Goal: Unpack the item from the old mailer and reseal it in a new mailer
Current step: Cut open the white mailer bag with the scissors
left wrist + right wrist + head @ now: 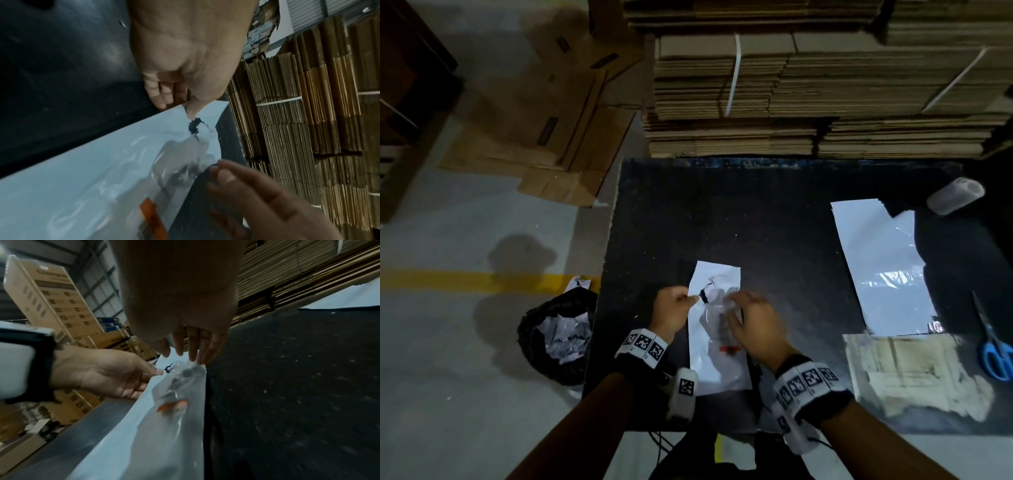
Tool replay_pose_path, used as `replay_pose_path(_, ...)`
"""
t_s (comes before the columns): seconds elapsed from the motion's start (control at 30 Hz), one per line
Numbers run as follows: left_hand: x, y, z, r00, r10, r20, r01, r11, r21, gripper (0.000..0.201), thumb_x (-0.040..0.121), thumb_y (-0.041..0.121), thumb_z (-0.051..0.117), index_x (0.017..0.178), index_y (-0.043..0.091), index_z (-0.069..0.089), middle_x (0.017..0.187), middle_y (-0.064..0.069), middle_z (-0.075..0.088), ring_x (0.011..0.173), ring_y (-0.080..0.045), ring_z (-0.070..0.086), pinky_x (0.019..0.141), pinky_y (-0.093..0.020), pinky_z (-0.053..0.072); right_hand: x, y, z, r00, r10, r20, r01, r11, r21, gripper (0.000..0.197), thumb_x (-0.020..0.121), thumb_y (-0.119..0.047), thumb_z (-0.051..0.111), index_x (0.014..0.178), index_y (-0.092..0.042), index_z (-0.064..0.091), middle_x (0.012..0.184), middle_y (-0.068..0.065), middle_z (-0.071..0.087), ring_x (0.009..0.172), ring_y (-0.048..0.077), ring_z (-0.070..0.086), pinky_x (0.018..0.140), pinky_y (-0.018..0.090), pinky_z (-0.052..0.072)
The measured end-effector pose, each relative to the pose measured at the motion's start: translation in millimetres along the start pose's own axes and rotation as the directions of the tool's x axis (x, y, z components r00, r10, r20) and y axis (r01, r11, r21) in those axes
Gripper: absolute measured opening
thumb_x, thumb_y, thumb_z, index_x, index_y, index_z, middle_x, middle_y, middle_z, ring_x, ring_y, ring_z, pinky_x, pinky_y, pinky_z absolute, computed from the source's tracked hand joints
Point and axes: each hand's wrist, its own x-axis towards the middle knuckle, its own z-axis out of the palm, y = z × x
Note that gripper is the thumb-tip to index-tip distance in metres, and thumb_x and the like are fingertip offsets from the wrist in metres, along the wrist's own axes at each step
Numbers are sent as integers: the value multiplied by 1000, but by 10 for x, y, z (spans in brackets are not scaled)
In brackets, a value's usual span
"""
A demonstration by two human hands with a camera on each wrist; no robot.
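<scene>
A white old mailer [717, 275] lies flat near the front middle of the black table [756, 212], with a black-edged tear [703, 295] close to its left edge. My left hand [690, 298] pinches that edge beside the tear [194, 125]. On the mailer lies a clear plastic bag with an orange label, the item [722, 330]. My right hand [736, 301] hovers over its far end, blurred, with straight fingers [202, 353] reaching the bag's top edge [189, 369]. I cannot tell whether any of the bag is inside the tear. A long white new mailer [880, 260] lies flat on the right.
A clear bag of brown paper padding [914, 373] sits at the front right, with blue-handled scissors [993, 346] beside it. A white roll [955, 195] lies at the far right. Strapped stacks of flat cardboard [825, 96] stand behind the table. A black bin [561, 339] stands on the floor to the left.
</scene>
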Motion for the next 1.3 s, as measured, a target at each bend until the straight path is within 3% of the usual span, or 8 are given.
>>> replay_pose_path(0.3,-127,-22,4,988,30,153,-23,998,-51,24,84,9,60,84,-14,59,79,-19,64,76,-25,58,70,-42,48,360,-241,137,980,198,38,-198,980,1,17,91,-26,50,96,-15,62,103,10,61,89,30,64,73,35,52)
replay_pose_path(0.5,-176,135,51,982,186,43,-189,977,98,19,85,11,69,77,26,62,73,6,67,70,-8,61,68,-25,50,270,-306,223,981,179,-71,-173,981,87,11,86,-17,55,77,-14,60,86,9,63,75,28,61,63,31,45)
replay_pose_path(0.63,-149,59,-13,958,281,-47,-243,892,381,36,87,10,62,55,9,43,48,6,41,52,-6,37,52,-28,36,208,-288,252,970,190,-150,-171,976,132,10,84,-13,55,81,-13,65,88,9,66,77,28,63,65,31,47)
replay_pose_path(0.87,-231,14,67,985,171,-20,-159,947,278,17,83,-2,56,66,2,54,66,-15,61,62,-16,52,60,-36,46,211,-112,141,852,520,-56,-455,790,412,10,82,-9,63,86,-14,71,89,9,72,88,27,68,75,31,53)
replay_pose_path(1.0,-214,80,-24,977,122,177,-144,982,119,21,79,-8,57,89,8,66,86,-15,72,79,-29,69,68,-42,55,194,-123,86,975,219,-26,-211,961,179,44,78,-20,70,120,-21,58,112,2,50,90,19,57,78,30,49)
replay_pose_path(1.07,-216,141,-34,966,143,218,-173,977,127,18,84,1,66,73,17,65,66,6,68,63,-7,64,58,-26,49,216,-178,107,997,76,8,-76,997,31,30,85,-28,64,114,-22,63,109,4,56,89,21,59,76,33,51)
replay_pose_path(1.2,-144,107,-53,970,207,128,-237,926,295,48,88,16,66,50,15,36,48,8,33,48,-3,32,50,-28,28,275,-241,73,989,120,85,-105,982,-158,17,89,-15,51,91,-10,67,99,15,67,91,36,64,73,36,48)
replay_pose_path(1.3,-74,17,-168,974,174,145,-208,940,271,39,86,24,64,60,-1,50,58,-4,42,58,-12,39,54,-32,35,244,-164,9,990,140,33,-135,985,-108,16,88,-21,55,96,-13,68,102,12,67,93,34,64,76,36,50)
